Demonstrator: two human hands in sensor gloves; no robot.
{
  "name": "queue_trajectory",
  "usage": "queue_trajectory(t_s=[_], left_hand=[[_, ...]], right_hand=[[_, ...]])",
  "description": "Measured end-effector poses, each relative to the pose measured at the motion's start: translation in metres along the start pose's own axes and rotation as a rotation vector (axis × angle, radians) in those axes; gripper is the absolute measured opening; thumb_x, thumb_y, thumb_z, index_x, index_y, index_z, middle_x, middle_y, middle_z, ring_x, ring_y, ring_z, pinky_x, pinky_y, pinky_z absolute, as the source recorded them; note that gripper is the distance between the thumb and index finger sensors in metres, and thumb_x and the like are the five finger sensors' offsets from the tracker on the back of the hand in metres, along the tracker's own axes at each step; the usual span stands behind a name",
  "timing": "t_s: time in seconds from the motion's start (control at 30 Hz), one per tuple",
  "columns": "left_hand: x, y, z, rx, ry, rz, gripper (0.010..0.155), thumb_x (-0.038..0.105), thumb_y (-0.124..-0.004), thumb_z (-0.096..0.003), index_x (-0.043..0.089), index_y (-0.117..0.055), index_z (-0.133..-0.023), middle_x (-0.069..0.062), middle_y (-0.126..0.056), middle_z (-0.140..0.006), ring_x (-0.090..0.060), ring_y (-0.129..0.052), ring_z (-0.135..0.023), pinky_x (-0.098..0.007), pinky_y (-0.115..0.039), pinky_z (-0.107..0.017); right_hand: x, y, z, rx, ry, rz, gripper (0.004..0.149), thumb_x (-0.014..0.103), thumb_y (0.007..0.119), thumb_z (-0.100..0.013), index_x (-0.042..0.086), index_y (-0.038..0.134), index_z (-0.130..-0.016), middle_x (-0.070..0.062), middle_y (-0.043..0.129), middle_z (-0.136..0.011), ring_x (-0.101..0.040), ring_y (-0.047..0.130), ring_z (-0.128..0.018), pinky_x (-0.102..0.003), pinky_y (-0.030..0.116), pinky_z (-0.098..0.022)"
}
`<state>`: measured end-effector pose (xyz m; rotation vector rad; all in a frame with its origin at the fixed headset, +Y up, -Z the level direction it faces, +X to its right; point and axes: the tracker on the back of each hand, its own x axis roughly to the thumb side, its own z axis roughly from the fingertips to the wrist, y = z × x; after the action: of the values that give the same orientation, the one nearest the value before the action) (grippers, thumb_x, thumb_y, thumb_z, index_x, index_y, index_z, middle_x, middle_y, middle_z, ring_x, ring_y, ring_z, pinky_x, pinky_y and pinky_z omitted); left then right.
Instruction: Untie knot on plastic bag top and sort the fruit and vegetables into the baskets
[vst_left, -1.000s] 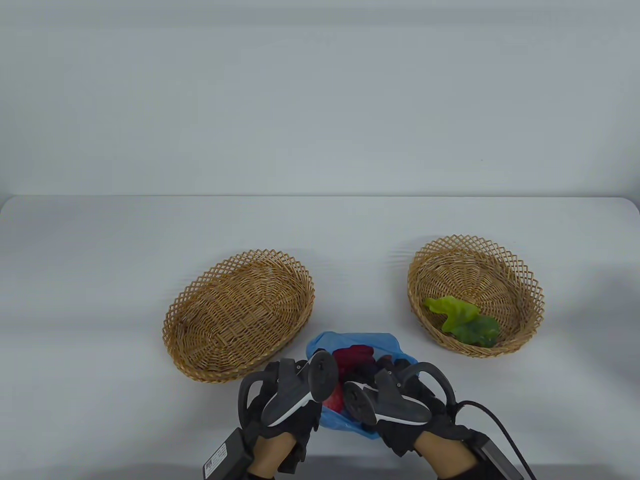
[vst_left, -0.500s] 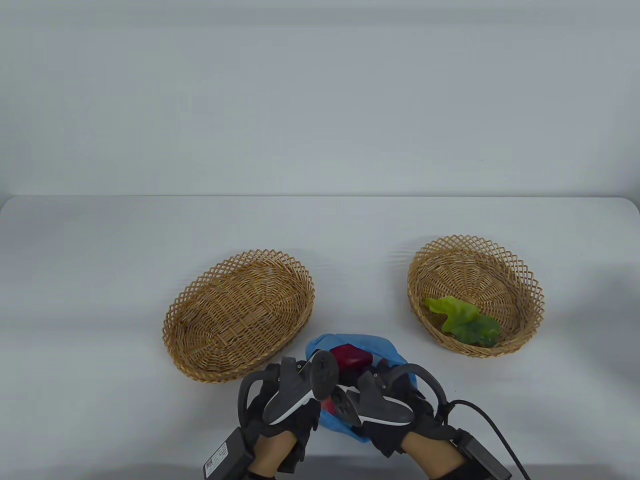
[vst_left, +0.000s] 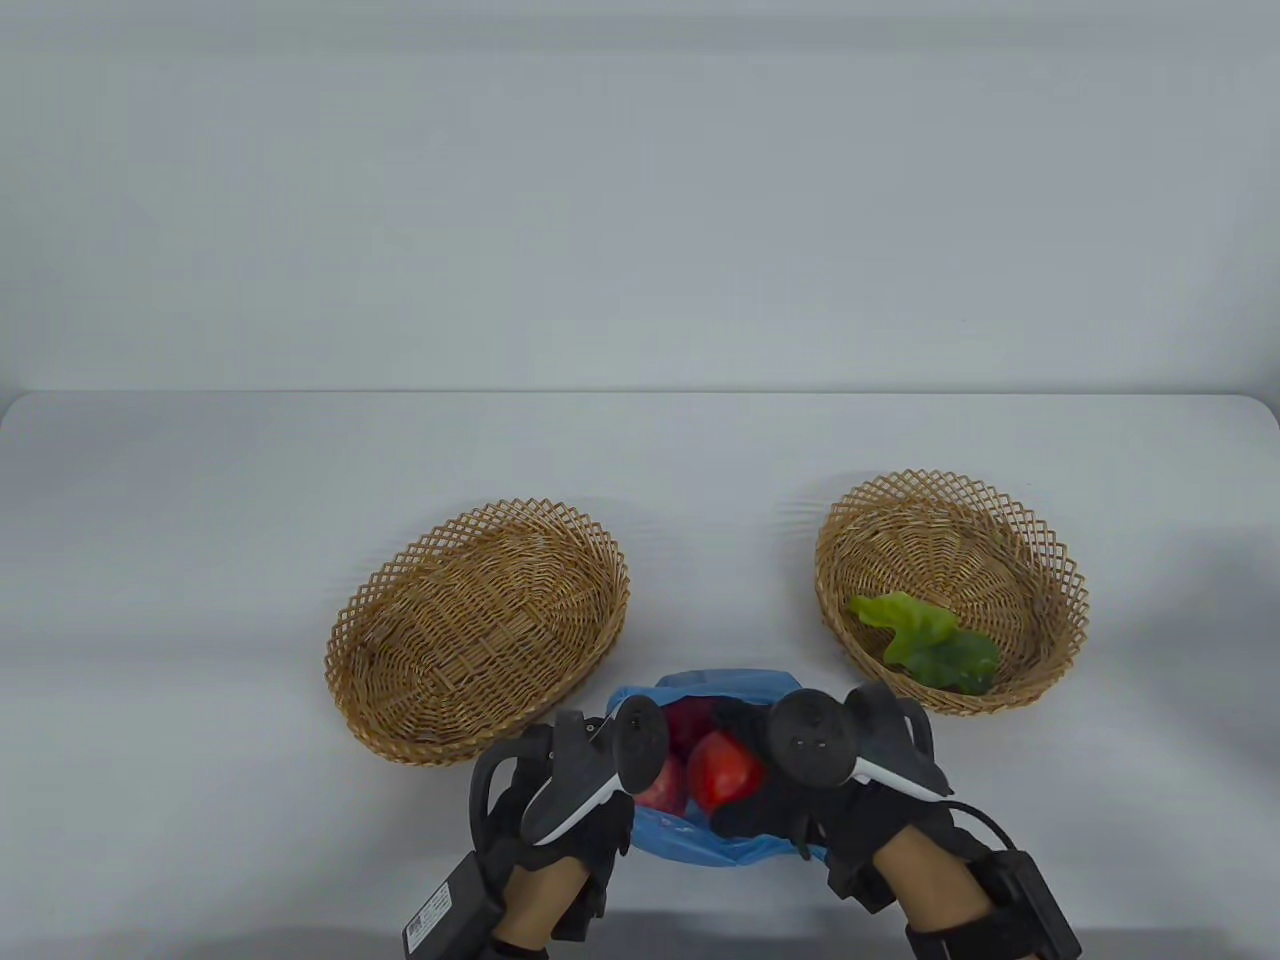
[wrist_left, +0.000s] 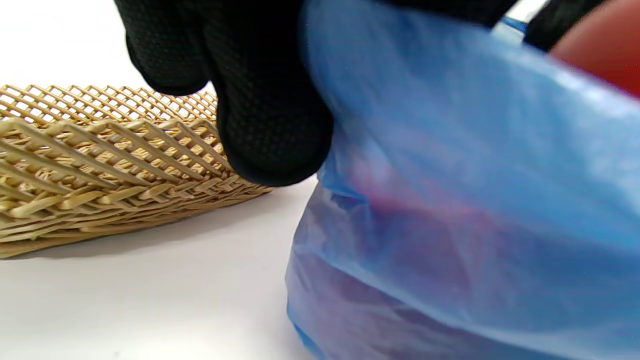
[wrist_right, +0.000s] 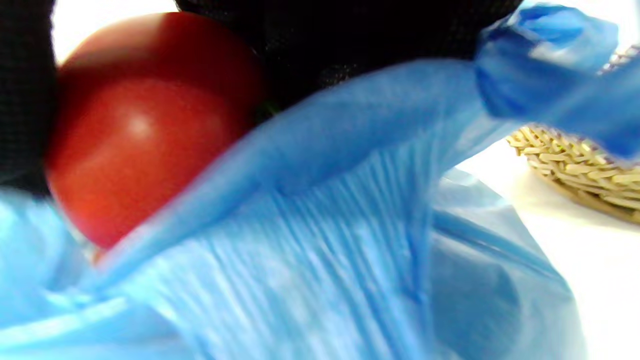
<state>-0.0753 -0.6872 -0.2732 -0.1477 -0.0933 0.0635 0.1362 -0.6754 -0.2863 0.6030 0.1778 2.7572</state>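
The blue plastic bag (vst_left: 735, 685) lies open near the table's front edge, between two wicker baskets. My left hand (vst_left: 590, 800) grips the bag's left rim; in the left wrist view its fingers (wrist_left: 270, 125) curl against the blue plastic bag (wrist_left: 475, 175). My right hand (vst_left: 765, 805) grips a red tomato (vst_left: 725, 772) at the bag's mouth. In the right wrist view the tomato (wrist_right: 140, 135) sits between gloved fingers just above the bag (wrist_right: 325, 225). A reddish apple (vst_left: 662, 785) and a dark red item (vst_left: 688, 722) lie inside the bag.
The oval left basket (vst_left: 345, 640) stands left of the bag and holds nothing; it shows as the basket (wrist_left: 100, 165) close to my left fingers. The round right basket (vst_left: 1062, 572) holds a green lettuce leaf (vst_left: 925, 635). The table's far half is bare white.
My right hand has turned and come up at the bag's mouth holding a red tomato. The bag's mouth has spread wider. My left hand stays at the rim.
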Motion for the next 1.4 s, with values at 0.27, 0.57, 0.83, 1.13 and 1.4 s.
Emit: queue_trajectory(t_s=[0.27, 0.57, 0.83, 1.13, 1.4], left_hand=[[-0.001, 0.000, 0.000, 0.002, 0.005, 0.004, 0.062, 0.032, -0.086, -0.0463, 0.029, -0.062, -0.104, 0.006, -0.096, -0.081, -0.014, -0.105, -0.054, -0.049, -0.072, -0.072], [-0.001, 0.002, 0.002, 0.014, -0.006, 0.017, 0.062, 0.033, -0.086, -0.0461, 0.029, -0.062, -0.104, 0.006, -0.096, -0.081, -0.014, -0.105, -0.054, -0.049, -0.072, -0.072], [0.002, 0.003, 0.004, 0.021, -0.030, 0.014, 0.062, 0.032, -0.086, -0.0462, 0.028, -0.062, -0.104, 0.006, -0.096, -0.081, -0.013, -0.105, -0.054, -0.049, -0.072, -0.072], [0.002, 0.003, 0.006, 0.024, -0.043, 0.019, 0.062, 0.032, -0.086, -0.0459, 0.028, -0.063, -0.104, 0.005, -0.097, -0.081, -0.014, -0.106, -0.054, -0.049, -0.072, -0.071], [0.000, 0.005, 0.007, 0.029, -0.041, 0.036, 0.062, 0.032, -0.086, -0.0458, 0.027, -0.063, -0.103, 0.005, -0.097, -0.081, -0.015, -0.106, -0.053, -0.050, -0.072, -0.071]], right_hand=[[-0.035, -0.036, 0.013, -0.160, 0.005, -0.331, 0.096, 0.067, 0.091, -0.027, 0.024, 0.056, -0.105, -0.015, 0.083, -0.099, -0.029, 0.092, -0.077, -0.051, 0.077, -0.059], [-0.095, -0.069, 0.039, -0.569, 0.260, -0.509, 0.095, 0.066, 0.091, -0.030, 0.021, 0.056, -0.105, -0.018, 0.081, -0.099, -0.032, 0.091, -0.076, -0.053, 0.076, -0.058], [-0.133, -0.052, 0.036, -0.596, 0.690, 0.079, 0.094, 0.064, 0.092, -0.033, 0.017, 0.056, -0.105, -0.022, 0.081, -0.097, -0.036, 0.091, -0.073, -0.055, 0.076, -0.054], [-0.150, -0.025, 0.023, -0.474, 0.830, 0.231, 0.089, 0.050, 0.094, -0.035, 0.018, 0.051, -0.106, -0.025, 0.069, -0.104, -0.042, 0.082, -0.084, -0.058, 0.071, -0.061], [-0.144, -0.033, 0.025, -0.530, 0.803, 0.199, 0.077, 0.041, 0.090, -0.041, 0.017, 0.053, -0.104, -0.022, 0.060, -0.109, -0.043, 0.073, -0.096, -0.059, 0.068, -0.066]])
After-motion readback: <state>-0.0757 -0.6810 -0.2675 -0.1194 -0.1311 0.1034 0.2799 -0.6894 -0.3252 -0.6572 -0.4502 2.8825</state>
